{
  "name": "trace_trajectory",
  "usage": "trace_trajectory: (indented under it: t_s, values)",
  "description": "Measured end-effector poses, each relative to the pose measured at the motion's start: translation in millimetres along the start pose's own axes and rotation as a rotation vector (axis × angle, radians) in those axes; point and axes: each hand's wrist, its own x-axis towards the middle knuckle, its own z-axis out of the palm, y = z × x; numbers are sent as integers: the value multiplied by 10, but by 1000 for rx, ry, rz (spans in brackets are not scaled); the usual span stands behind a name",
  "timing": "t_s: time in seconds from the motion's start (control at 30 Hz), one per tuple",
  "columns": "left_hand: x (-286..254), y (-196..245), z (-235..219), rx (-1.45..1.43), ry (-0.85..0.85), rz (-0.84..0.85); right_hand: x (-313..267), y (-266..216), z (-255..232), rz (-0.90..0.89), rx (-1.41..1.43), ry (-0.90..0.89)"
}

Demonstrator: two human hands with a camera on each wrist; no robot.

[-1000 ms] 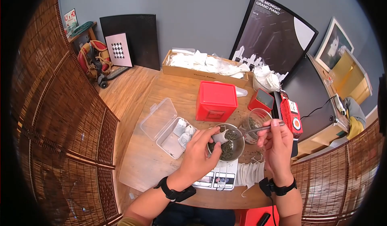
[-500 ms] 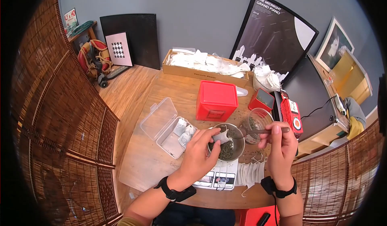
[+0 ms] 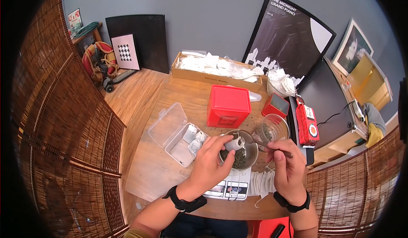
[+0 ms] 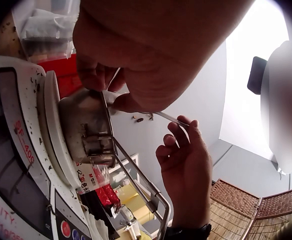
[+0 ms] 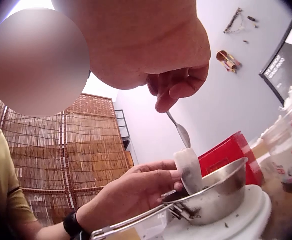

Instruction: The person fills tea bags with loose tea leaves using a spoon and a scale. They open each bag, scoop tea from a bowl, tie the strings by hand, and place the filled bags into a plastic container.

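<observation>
- Your left hand point(image 3: 208, 159) pinches a small white bag point(image 3: 235, 143) between thumb and fingers, its open mouth facing up in the right wrist view.
- That bag is over the metal bowl point(image 5: 221, 199), tilted slightly; its lower part looks darker than the top, and you can't tell from here whether its bottom touches the bowl.
- Your right hand point(image 3: 289, 166) grips the handle of a spoon point(image 5: 182, 134), fingers curled round it.
- The spoon's head points down at the bag's mouth, very near it; whether the 2 touch is unclear.
- Dark green dried leaves point(image 3: 239, 160) lie in the bowl, below the bag.
- The bowl sits on the round white plate of a scale point(image 3: 238, 189), its wire handle reaching toward you across the display panel.
- Left of your left hand, a clear plastic box point(image 3: 175, 154) stands with its lid up, and filled white bags point(image 3: 194, 137) lie in it.
- Just beyond the bowl to the right is a clear round tub point(image 3: 284, 132) with more leaves inside.
- A row of flat white bags point(image 3: 262, 182) lies beside the scale, near your right wrist.
- Behind the bowl stands a large red tin point(image 3: 229, 104), with a smaller red tin point(image 3: 275, 105) to its right.
- A long cardboard box point(image 3: 212, 79) full of white bags rests at the table's point(image 3: 146, 178) far edge.
</observation>
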Motion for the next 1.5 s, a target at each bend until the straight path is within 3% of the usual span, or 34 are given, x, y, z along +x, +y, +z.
trace_trajectory:
  t_s: [0.2, 0.33, 0.4, 0.53, 0.6, 0.67, 0.87, 1.07, 1.27, 1.5]
  values:
    - [-10, -17, 0, 29, -12, -15, -113, 141, -26, 6, 183, 41]
    - [-14, -15, 8, 11, -22, -46, -144, 259, -13, 129, 210, 194]
    - [-11, -28, 13, 28, -10, -5, -124, 287, -28, 229, 20, 15]
    - [-9, -24, 13, 38, -23, -24, -250, 372, -1, 279, -38, -66]
    - [-11, -20, 17, 32, -17, -33, -304, 388, 20, 314, 23, -46]
    - [-8, -14, 14, 36, -20, -41, -419, 533, 53, 522, 325, 53]
    - [-5, -22, 18, 36, -21, -39, -545, 748, 177, 752, 671, 168]
    - [-6, 1, 10, 24, -24, -75, -587, 790, 126, 787, 895, 365]
    - [-8, -9, 8, 8, -14, -67, -529, 808, 49, 760, 971, 373]
    - [-14, -32, 6, 29, -26, -50, -195, 474, -27, 624, 947, 397]
